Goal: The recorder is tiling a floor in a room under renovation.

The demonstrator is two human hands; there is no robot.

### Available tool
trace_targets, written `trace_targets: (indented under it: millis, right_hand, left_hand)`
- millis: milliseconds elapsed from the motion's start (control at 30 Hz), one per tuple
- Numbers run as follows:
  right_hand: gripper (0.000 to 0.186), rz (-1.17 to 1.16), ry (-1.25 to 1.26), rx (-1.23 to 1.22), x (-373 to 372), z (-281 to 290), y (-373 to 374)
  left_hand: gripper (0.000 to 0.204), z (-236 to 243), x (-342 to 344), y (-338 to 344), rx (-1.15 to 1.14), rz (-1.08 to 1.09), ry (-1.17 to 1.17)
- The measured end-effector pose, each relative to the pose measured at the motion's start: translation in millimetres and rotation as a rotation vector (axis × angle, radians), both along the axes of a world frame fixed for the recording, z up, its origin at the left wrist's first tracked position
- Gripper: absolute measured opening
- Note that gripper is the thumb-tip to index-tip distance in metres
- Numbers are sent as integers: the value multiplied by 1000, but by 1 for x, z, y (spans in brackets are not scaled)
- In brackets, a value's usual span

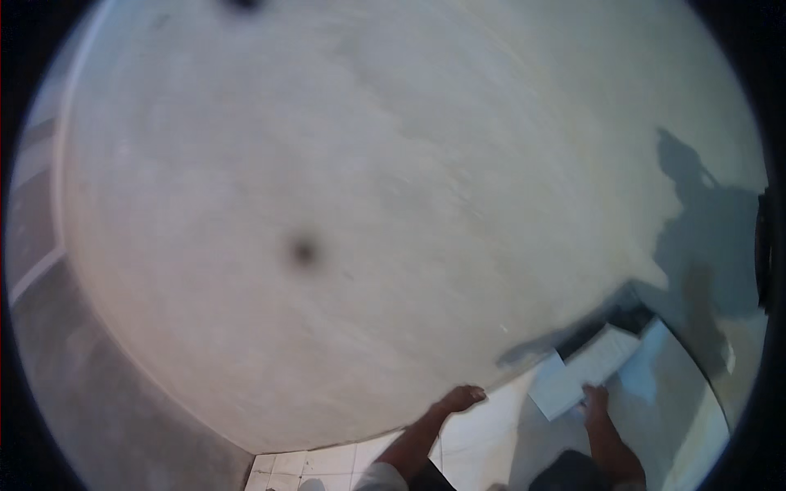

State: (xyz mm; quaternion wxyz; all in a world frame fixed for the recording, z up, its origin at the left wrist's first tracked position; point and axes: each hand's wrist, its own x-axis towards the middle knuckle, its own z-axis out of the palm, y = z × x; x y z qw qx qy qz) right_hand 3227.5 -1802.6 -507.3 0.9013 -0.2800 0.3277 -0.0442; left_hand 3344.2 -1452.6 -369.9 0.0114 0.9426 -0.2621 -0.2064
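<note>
My right hand grips the lower edge of a long, flat white rectangular tile, held at a tilt with its far end toward the corner. Beneath and beyond the tile lies a dark gap along the foot of the wall. To the left, my left hand rests at the edge of a white surface, where it meets the wall. Its fingers stretch out to the right, and I see nothing held in them.
A tall, bare plastered wall rises in front. Small white tiles cover the lower left. A grey wall stands at the left. My shadow falls on the wall at right, beside a dark object at the rim.
</note>
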Motion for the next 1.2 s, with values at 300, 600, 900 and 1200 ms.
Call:
trace_targets:
  millis: [300, 600, 900, 1200]
  right_hand:
    - [34, -83, -37, -122, 33, 0, -27]
    - [34, -49, 59, -201, 39, -62, -59]
    - [38, -14, 15, -182, 85, -60, -65]
    - [30, -1, 109, -135, 93, -50, -71]
  left_hand:
    - [65, -17, -19, -113, -7, -170, 7]
    - [46, -115, -60, -217, -878, 685, 423]
    - [32, -139, -9, -227, -959, 755, 424]
    - [34, -167, 16, -228, -973, 787, 436]
